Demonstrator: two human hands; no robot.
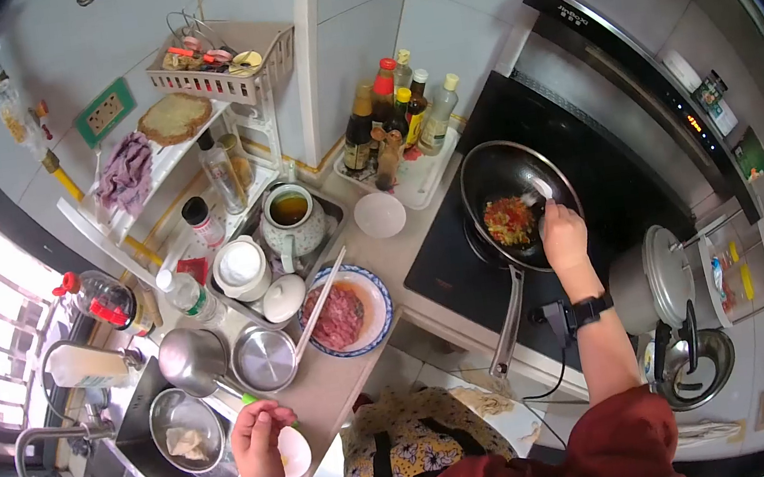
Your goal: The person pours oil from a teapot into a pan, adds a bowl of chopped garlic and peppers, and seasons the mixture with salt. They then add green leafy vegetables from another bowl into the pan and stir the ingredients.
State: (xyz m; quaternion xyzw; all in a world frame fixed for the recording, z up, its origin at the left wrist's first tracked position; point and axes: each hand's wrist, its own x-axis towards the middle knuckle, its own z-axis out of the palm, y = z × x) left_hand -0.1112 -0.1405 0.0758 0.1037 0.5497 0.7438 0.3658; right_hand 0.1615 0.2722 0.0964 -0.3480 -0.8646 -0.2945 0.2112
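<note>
our r hand (563, 236) grips a white spoon (543, 189) in the wok (503, 168), on the cooktop (443, 264); our l hand (259, 438) is curled by a small bowl (296, 452), can't tell if gripping. w/ the wok handle (509, 323) unheld, a hard push could swing it & spill the chopped red/green bits (507, 222). blue-rimmed bowl (385, 306) has raw-looking meat (340, 321); patterned pot (297, 238), amber liquid (288, 208).

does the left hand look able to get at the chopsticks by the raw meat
Likely yes: the chopsticks lie uncovered over the bowl and nothing visibly blocks the left hand, though whether its grip is free is unclear.
</note>
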